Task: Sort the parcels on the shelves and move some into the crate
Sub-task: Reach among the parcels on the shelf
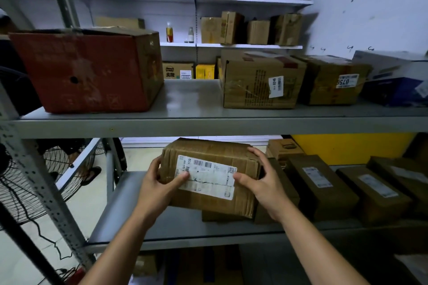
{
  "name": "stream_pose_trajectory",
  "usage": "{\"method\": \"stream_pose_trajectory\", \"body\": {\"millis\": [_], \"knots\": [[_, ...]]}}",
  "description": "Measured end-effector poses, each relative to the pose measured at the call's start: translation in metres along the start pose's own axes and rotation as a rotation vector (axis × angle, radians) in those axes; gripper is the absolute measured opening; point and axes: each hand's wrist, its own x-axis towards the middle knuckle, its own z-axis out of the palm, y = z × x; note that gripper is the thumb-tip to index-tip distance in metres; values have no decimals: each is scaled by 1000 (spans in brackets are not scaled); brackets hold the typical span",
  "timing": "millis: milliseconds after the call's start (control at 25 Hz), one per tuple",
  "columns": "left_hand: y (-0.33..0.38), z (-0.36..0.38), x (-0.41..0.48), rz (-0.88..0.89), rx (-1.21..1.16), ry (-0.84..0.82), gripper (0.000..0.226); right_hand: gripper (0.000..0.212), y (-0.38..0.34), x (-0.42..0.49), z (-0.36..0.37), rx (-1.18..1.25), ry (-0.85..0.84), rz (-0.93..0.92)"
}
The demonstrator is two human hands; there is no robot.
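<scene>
**Parcel gripped in both hands at the lower shelf**

A brown cardboard parcel [208, 194] is at the front of the lower shelf [129, 220] of a grey metal rack, gripped from both ends. It is slightly tilted, and its white shipping label [209, 176] faces the camera.

The left hand [159, 184] grips the left end, fingers wrapped round the side and thumb pressed on the label. The right hand [262, 184] has its fingers curled over the upper right corner and its thumb at the label's right edge. Both sets of fingers are clamped on the parcel.

A second brown box [222, 215] shows partly beneath. I cannot tell whether the parcel rests on it or is held just clear.

To the right on the same shelf, long brown parcels [322, 185] lie side by side, each with a white label on top. The nearest is just beside the right hand.

On the shelf above [192, 104], a red carton [88, 69] stands at the left. A carton marked 0246 [254, 81] stands right of centre, and a carton marked 0750 [328, 81] is just beside it. A blue-and-white box [393, 78] is at the far right.

White wall shelves [231, 0] behind carry small cartons and two bottles. A wire-guarded fan [58, 169] stands left of the rack.
</scene>
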Motion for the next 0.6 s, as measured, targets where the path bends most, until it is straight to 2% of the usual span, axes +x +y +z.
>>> {"method": "stream_pose_trajectory", "body": {"millis": [160,440,600], "knots": [[6,-5,4,-39,45,-100,103,77,-5,0,-5,-33,-49,-62],[3,1,-4,58,31,-40,92,75,-13,-5,-7,-66,-86,-153],[-8,-6,-13,73,32,-5,118,81,-11,-9,-5,-118,-127,-198]]}}
